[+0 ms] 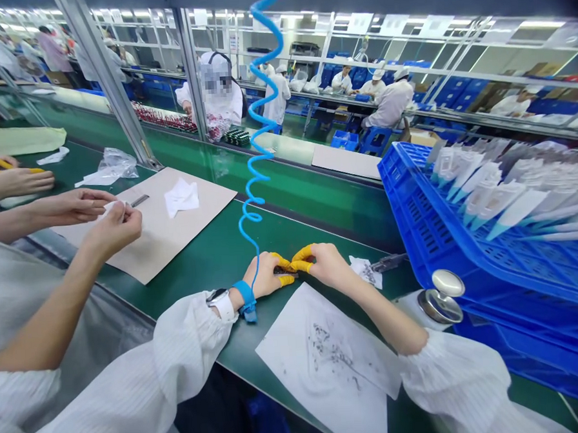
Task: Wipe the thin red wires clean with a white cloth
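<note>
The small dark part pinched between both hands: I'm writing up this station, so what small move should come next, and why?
Probably lower the small dark part onto the white sheet just below. Left hand and right hand pinch it in yellow-capped fingertips above the green bench, and that smudged sheet lies directly beneath.

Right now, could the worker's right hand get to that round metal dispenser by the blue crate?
Probably yes. The right hand is pinching a small part with the left hand, and the metal dispenser stands just beside its forearm, with nothing between them.
</note>
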A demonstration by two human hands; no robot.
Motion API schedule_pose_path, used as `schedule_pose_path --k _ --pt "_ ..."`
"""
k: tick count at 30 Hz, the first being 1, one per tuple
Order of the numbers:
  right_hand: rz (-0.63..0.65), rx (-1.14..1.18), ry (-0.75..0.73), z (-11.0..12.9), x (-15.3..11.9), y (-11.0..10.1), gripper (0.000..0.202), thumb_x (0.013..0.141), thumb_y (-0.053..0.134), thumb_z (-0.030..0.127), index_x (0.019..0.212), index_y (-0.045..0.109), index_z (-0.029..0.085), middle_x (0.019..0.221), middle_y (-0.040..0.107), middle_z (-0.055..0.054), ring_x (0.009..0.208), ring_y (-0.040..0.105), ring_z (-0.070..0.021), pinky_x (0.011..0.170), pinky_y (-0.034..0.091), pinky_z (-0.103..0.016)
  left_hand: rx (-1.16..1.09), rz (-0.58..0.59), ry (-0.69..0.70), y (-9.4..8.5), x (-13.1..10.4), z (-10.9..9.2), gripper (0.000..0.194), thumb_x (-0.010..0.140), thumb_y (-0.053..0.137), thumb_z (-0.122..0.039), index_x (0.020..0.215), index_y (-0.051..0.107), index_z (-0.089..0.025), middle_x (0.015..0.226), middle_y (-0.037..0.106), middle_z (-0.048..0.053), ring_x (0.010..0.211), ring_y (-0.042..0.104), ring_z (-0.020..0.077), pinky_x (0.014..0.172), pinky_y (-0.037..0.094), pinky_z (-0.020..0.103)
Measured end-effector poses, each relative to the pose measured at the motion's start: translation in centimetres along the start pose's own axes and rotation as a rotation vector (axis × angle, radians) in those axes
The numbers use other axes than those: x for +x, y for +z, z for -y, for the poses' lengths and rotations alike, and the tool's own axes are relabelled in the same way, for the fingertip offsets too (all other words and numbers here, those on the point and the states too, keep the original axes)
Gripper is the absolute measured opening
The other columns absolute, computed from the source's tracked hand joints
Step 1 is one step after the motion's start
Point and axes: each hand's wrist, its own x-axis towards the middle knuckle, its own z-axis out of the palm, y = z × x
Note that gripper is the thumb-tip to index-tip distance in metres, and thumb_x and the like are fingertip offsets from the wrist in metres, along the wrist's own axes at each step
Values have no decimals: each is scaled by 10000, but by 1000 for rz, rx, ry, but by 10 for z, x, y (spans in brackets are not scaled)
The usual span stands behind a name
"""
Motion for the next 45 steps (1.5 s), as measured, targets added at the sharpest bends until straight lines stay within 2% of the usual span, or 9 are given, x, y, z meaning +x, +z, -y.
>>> schedule_pose_path --k 2,7,10,16,20,24,33,41,45 --pt "-12 -4 5 0 0 0 218 730 595 79 838 742 198 832 725 -51 727 644 -206 656 473 -285 17 -21 8 0 -1 -3 372 820 498 -448 984 688 -173 873 658 19 882 573 195 774 416 253" --pt "-20 2 -5 -1 -1 1 196 739 613 105 840 743 212 822 726 -37 717 643 -194 650 476 -273 56 -22 -15 6 7 1 347 731 619 -481 885 721 -187 807 680 45 795 585 209 697 439 268" --pt "-24 4 1 -2 -2 2 179 742 620 114 830 744 210 812 727 -33 703 645 -191 627 473 -264 81 -32 -11 9 9 1 342 721 625 -478 873 722 -187 813 681 44 799 582 208 696 436 267" --pt "-34 -2 -13 -3 -3 3 180 755 614 108 823 744 212 839 729 -39 738 646 -197 665 471 -267 117 -50 29 6 3 -6 494 835 357 -501 949 706 -170 834 647 -6 836 567 171 735 387 235" --pt "-50 -19 -19 -3 -4 3 181 764 599 105 839 740 190 857 724 -67 757 639 -217 672 466 -291 123 -33 33 6 6 -4 329 788 521 -468 897 725 -235 836 684 -10 807 562 167 707 396 230" --pt "-66 -27 -36 -3 -6 3 184 772 589 110 843 735 197 862 720 -68 756 635 -214 673 464 -290 105 -27 39 9 9 -1 255 782 575 -427 904 725 -262 860 698 -15 820 569 172 709 407 238" --pt "-75 -5 -75 -2 -5 4 185 750 596 84 812 734 190 835 721 -69 744 634 -219 660 464 -296 58 -39 4 15 13 4 226 740 639 -412 871 734 -254 816 703 10 801 590 189 677 432 264" --pt "-133 104 -38 1 -5 -6 239 687 604 6 763 730 194 787 726 -23 731 649 -183 650 477 -256 -8 -47 65 15 12 9 210 743 650 -383 903 725 -270 861 707 7 816 609 180 706 450 263" --pt "-161 167 -12 4 -9 -11 222 676 601 17 736 729 189 768 727 -24 687 645 -187 628 490 -275 -62 5 110 11 13 13 216 738 660 -398 899 726 -269 867 720 -2 816 624 165 736 464 251"
